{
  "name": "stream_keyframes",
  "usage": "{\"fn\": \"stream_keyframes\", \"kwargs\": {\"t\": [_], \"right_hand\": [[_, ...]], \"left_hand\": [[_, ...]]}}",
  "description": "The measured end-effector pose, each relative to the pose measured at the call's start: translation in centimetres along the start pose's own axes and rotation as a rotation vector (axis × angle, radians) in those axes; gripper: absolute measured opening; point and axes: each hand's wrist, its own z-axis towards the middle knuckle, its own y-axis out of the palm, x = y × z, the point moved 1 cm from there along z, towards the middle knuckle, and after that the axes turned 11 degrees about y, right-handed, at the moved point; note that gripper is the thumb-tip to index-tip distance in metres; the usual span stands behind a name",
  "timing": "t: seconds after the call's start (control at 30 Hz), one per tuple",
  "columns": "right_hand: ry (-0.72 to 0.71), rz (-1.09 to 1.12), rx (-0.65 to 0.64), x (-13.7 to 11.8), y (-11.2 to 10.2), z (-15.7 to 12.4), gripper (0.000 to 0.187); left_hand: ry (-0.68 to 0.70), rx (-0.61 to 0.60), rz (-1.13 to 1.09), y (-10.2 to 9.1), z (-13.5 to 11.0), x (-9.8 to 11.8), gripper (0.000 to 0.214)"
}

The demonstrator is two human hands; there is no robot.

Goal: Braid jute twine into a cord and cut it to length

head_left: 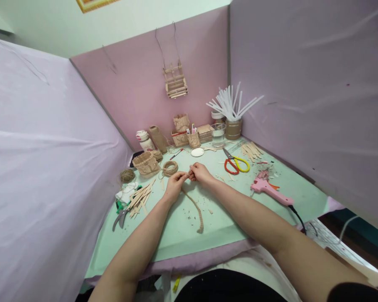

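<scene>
Mint mat [179, 237], lilac partitions [302, 84]; left hand [175, 185], right hand [200, 173] seemingly pinch jute braid [194, 206].

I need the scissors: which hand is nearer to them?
Right. The right hand is just left of the scissors; the left hand is farther left, beyond it. Both hold the cord.

A craft workstation: pink partition walls [145, 84] enclose a green table [182, 235] strewn with a glue gun [267, 188], scissors [234, 162] and craft sticks [252, 150].

I see both arms bare from wrist upward, left hand [175, 184] and right hand [200, 173] ungloved; a dark sleeve edge [362, 293] caps the right arm.
</scene>
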Motion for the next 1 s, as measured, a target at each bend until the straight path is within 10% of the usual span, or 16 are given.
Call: {"fn": "stream_keyframes", "kwargs": {"t": [0.17, 0.53, 1.0], "right_hand": [[-0.089, -0.270, 0.041, -0.1, -0.4, -0.1, 0.028], [-0.910, -0.747, 0.041, 0.1, 0.2, -1.5, 0.024], [-0.745, -0.857, 0.171, 0.2, 0.0, -0.6, 0.009]], "left_hand": [[-0.051, 0.118, 0.022, -0.2, 0.1, -0.3, 0.025], [-0.111, 0.260, 0.080, -0.5, 0.1, -0.4, 0.028], [-0.045, 0.181, 0.211, -0.1, 0.2, -0.5, 0.024]]}}
